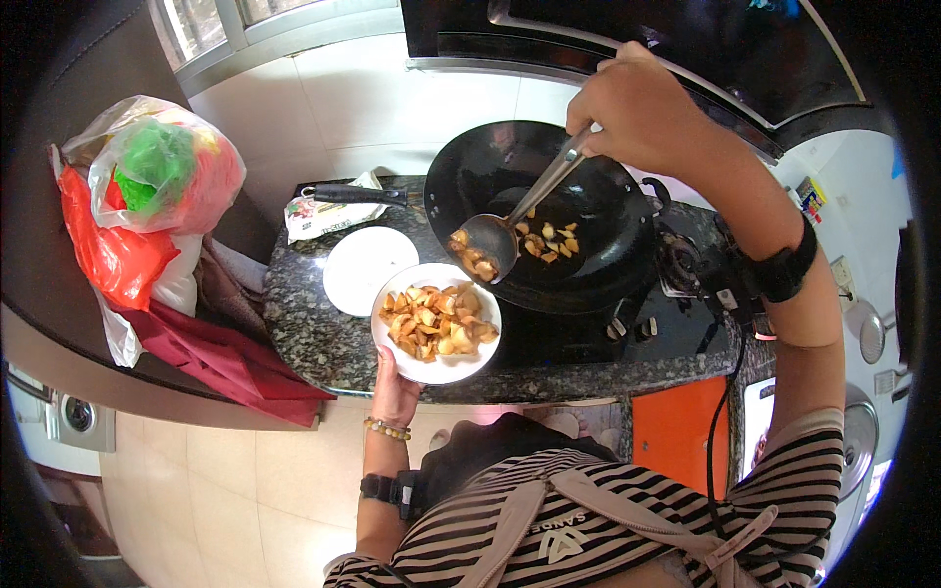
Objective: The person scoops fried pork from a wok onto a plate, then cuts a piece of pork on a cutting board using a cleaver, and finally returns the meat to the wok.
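My left hand (395, 389) grips the near rim of a white plate (441, 373) piled with browned, chunky food pieces (434, 320). The plate is held beside the left edge of a black wok (610, 250). In my right hand (628, 106) is the handle of a metal ladle (548, 180), slanting down to the left. The ladle's bowl (494, 239) lies over the wok's left side, close to the plate, with several browned pieces (474, 259) at its lip. More pieces (548, 241) lie on the wok's bottom.
A second white plate (367, 268) sits on the granite counter (305, 323), left of the wok. Behind it lie a printed packet (331, 214) and the wok's black handle (356, 194). Plastic bags (162, 176) are piled at left. Stove knobs (632, 329) and a second burner (680, 257) are at right.
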`<action>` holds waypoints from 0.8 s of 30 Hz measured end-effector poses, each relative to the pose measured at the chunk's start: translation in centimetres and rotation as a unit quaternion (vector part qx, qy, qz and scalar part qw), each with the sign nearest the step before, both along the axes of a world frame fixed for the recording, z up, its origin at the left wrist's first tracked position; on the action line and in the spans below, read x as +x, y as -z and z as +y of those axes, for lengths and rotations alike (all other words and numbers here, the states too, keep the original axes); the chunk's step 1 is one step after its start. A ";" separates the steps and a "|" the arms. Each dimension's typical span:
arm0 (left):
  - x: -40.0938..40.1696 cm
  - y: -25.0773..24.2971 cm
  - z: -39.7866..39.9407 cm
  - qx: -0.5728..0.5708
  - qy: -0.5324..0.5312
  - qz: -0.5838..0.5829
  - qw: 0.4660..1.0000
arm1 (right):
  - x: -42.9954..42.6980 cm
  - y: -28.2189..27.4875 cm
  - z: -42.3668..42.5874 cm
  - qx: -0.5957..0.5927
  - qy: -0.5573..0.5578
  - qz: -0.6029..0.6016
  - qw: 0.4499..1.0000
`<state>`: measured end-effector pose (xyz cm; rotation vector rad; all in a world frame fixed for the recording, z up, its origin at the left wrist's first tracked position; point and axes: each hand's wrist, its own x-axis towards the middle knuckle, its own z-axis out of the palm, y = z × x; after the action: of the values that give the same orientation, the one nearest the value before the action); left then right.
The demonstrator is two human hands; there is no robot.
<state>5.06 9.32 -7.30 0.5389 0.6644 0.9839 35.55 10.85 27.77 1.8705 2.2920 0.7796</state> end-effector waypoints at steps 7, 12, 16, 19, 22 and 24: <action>0.6 0.3 0.5 -0.013 0.025 0.009 1.000 | -5.9 -7.0 -5.5 -0.079 -0.018 -0.067 0.994; 0.9 1.3 1.0 -0.006 0.032 -0.021 0.999 | -7.5 -6.7 -7.8 -0.039 0.010 -0.145 0.989; 1.5 0.8 0.8 0.006 0.030 0.008 1.000 | -5.2 -4.5 -8.1 0.115 -0.109 -0.061 0.986; 1.3 1.5 1.0 0.002 0.040 0.006 0.999 | -4.3 -4.9 -8.6 0.123 -0.127 -0.086 0.981; 1.1 2.0 1.1 -0.013 0.041 -0.034 0.999 | -2.9 -4.8 -8.4 0.104 -0.105 -0.048 0.988; 1.3 1.8 1.0 -0.007 0.030 -0.038 0.999 | -1.6 -4.9 -7.9 0.089 -0.068 -0.046 0.993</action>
<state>6.37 10.35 -9.09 0.5039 0.5834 0.9376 33.93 2.96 32.65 1.7152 2.3832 1.0970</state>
